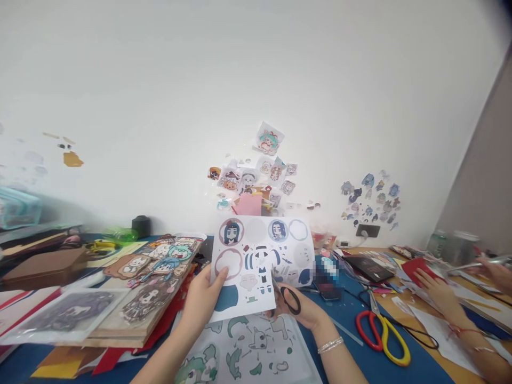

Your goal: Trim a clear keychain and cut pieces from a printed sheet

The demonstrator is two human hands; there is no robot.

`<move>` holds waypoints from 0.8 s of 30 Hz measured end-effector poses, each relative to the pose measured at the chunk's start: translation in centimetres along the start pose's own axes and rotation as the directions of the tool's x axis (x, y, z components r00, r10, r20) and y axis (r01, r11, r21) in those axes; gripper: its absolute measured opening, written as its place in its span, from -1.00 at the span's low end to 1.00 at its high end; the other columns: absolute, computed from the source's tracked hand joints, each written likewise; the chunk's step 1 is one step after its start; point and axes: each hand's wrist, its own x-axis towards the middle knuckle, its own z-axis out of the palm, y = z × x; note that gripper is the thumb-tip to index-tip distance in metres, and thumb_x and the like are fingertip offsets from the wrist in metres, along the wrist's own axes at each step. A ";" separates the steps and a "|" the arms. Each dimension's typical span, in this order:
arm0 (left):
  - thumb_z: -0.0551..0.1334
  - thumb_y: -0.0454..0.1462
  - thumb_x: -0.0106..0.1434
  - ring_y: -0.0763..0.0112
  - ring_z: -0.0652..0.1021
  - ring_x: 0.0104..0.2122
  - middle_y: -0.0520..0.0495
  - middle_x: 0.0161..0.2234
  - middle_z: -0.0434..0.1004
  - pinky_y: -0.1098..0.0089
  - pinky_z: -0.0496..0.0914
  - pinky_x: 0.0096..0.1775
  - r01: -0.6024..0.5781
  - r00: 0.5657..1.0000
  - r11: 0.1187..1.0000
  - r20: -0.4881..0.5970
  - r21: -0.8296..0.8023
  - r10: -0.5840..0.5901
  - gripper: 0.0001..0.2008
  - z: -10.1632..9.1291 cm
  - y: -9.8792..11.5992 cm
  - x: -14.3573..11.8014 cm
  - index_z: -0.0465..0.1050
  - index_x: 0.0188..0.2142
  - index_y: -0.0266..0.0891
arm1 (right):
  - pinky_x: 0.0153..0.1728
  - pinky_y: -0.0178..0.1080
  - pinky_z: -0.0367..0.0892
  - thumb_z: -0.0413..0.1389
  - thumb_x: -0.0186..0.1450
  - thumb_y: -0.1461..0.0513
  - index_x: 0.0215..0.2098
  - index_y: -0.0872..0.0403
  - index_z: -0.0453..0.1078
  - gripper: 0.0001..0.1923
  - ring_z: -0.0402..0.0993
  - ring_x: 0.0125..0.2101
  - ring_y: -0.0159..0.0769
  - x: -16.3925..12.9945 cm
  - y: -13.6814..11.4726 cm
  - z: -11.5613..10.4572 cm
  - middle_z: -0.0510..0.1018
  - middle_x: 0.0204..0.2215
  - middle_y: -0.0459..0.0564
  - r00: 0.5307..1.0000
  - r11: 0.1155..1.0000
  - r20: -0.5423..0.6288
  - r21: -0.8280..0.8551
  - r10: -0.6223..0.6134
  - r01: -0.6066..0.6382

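The left hand [204, 298] pinches a printed sticker sheet [260, 261] upright above the surface's near edge; the right hand [300, 309] clasps small black scissors [288, 298] at its lower edge, seemingly mid-cut.

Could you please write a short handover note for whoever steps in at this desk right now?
Left hand: pinches the lower left edge of the white printed sheet of cartoon figures and round badges, held up over the blue table mat.
Right hand: grips small black-handled scissors at the sheet's lower right edge.
Done: several circles on the sheet look already cut out.
Left: the printed figures remain uncut.
Nearby: red-and-yellow scissors on the mat; another person's hand on the right.
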 end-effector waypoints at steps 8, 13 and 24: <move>0.05 -0.01 0.12 0.20 0.51 -0.28 -0.07 -0.30 0.56 0.38 0.34 -0.28 -0.043 0.999 0.994 -0.010 0.104 0.044 -0.60 0.4 -0.2 -0.3 0.41 -0.21 -0.23 | -0.38 -0.26 0.25 0.02 0.09 -0.17 -0.25 0.13 0.35 -0.44 0.32 -0.47 -0.34 0.2 0.4 -0.1 0.39 -0.49 -0.02 1.000 1.000 -0.029 -0.026 -0.009 0.008; 0.05 -0.03 0.12 0.19 0.51 -0.24 -0.08 -0.27 0.56 0.37 0.35 -0.25 -0.048 0.999 0.996 0.000 0.078 0.048 -0.61 0.5 -0.2 -0.4 0.40 -0.20 -0.22 | -0.41 -0.27 0.26 0.01 0.10 -0.17 -0.29 0.11 0.34 -0.47 0.32 -0.49 -0.35 0.5 0.7 -0.1 0.38 -0.49 -0.03 0.995 0.999 -0.093 -0.029 -0.026 0.023; 0.05 -0.04 0.13 0.22 0.50 -0.22 -0.09 -0.22 0.55 0.40 0.34 -0.22 -0.038 0.999 0.996 -0.024 0.077 0.040 -0.62 0.6 0.0 -0.5 0.39 -0.20 -0.23 | -0.49 -0.28 0.23 0.01 0.10 -0.18 -0.24 0.11 0.34 -0.44 0.30 -0.53 -0.35 1.7 1.9 1.0 0.40 -0.52 -0.03 0.967 0.997 -0.241 -0.002 -0.081 0.083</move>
